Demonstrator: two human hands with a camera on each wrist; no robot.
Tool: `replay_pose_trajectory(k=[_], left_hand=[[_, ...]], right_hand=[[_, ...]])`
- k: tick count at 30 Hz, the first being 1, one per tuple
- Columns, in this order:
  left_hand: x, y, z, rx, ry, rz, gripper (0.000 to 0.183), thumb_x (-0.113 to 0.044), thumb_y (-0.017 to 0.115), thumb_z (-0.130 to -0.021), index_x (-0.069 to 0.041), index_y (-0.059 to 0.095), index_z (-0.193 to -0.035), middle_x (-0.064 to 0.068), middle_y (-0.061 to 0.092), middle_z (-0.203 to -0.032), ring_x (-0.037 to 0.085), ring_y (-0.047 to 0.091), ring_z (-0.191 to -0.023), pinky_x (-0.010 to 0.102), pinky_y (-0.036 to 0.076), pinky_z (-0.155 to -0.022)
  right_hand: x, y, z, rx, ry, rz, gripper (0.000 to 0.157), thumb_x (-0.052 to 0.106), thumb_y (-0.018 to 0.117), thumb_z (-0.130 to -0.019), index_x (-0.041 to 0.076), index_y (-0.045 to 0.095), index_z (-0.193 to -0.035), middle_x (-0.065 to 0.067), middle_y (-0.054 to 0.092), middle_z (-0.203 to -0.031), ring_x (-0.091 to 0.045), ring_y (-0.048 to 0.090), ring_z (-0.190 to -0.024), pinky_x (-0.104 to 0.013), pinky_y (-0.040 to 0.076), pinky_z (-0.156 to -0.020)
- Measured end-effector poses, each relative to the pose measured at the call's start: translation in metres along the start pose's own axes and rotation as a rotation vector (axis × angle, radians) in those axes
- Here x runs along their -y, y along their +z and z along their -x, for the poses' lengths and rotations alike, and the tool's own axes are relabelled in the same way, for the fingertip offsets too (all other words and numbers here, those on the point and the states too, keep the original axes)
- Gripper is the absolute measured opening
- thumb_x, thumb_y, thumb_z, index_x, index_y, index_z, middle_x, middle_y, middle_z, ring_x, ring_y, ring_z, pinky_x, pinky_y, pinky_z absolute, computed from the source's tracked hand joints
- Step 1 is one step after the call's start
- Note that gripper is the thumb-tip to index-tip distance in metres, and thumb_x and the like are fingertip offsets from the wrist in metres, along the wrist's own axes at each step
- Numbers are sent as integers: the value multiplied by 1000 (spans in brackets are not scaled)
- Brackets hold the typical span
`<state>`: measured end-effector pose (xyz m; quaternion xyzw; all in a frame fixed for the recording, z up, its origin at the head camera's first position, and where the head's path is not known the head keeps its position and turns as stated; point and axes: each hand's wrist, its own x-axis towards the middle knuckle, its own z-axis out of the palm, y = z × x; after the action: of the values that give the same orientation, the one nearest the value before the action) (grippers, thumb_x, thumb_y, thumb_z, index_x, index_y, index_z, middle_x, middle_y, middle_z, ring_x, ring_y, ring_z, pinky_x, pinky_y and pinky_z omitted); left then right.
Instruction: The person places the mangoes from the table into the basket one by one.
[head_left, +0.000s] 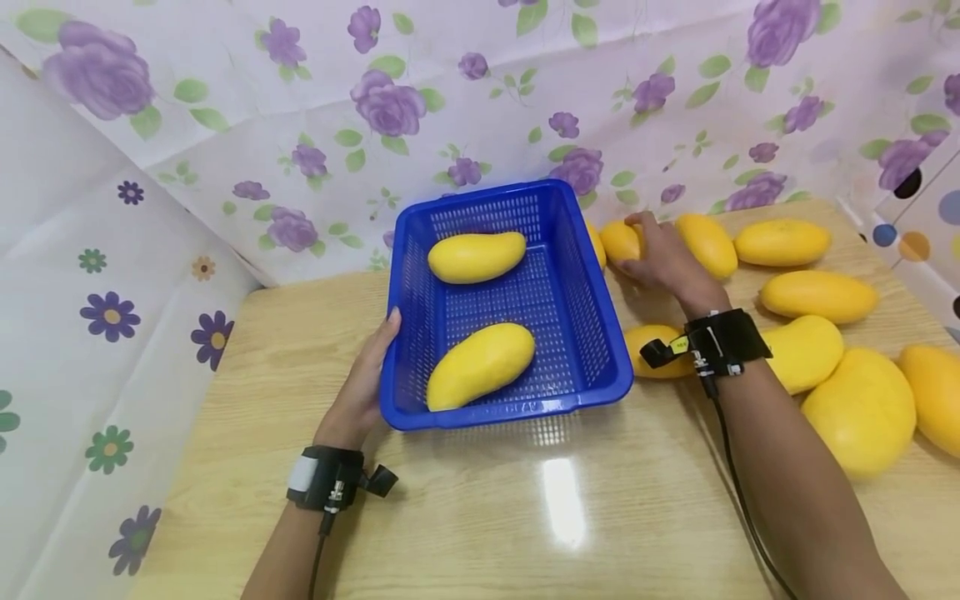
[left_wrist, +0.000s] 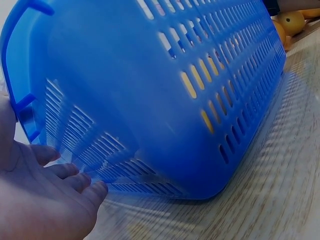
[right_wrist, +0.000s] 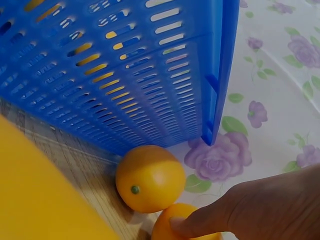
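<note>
A blue plastic basket (head_left: 506, 419) with slotted walls stands mid-table and has two yellow mangoes inside, a back mango (head_left: 477, 257) and a front mango (head_left: 480, 363). My left hand (head_left: 362, 387) holds its left side, thumb at the rim and fingers (left_wrist: 75, 180) against the outer wall. Beyond the basket's right side, my right hand (head_left: 663, 254) grips an orange-yellow mango (head_left: 619, 242), the thumb pressing on its skin in the right wrist view. Right beside the basket wall lies another mango (right_wrist: 150, 179), showing its stem end.
Several more mangoes are spread over the right of the wooden table (head_left: 480, 517), among them a long mango (head_left: 783, 242) at the back and a big rounded mango (head_left: 862, 412). One mango (head_left: 656, 350) lies under the right wrist. Flowered sheeting (head_left: 465, 108) rises behind the table.
</note>
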<state>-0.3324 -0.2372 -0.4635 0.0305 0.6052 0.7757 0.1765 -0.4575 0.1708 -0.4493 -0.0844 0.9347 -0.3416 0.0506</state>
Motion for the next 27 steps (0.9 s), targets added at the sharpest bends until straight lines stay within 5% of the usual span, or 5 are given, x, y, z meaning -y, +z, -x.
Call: replay_pose_trajectory(k=[6,12,27], left_hand=[[0,-1,-1,3,13,-5,67,-55,37,-101,-27,19,-159,17,25,-158,37,29,-141,48,27,-111],[0,-1,-2,1,-4,7,68,-56,39,-100,-28,19,-159,16,25,-159,35,29,-141,48,27,-112],[6,-1,-1,-13,-1,28,68,-56,39,-100,-29,19,-159,16,25,-158,35,32,-139,47,30,-111]], right_hand=[[0,-2,1,32,29,-11,83,18,61,-92,2,13,-158,-40,20,-151,-51,20,-139,-61,22,-111],[-4,0,2,17,38,-22,83,29,63,-91,-2,21,-155,-38,31,-140,-46,32,-122,-59,34,-100],[-5,2,2,30,19,-8,80,17,63,-92,-4,19,-155,-38,37,-143,-45,41,-122,-59,31,-104]])
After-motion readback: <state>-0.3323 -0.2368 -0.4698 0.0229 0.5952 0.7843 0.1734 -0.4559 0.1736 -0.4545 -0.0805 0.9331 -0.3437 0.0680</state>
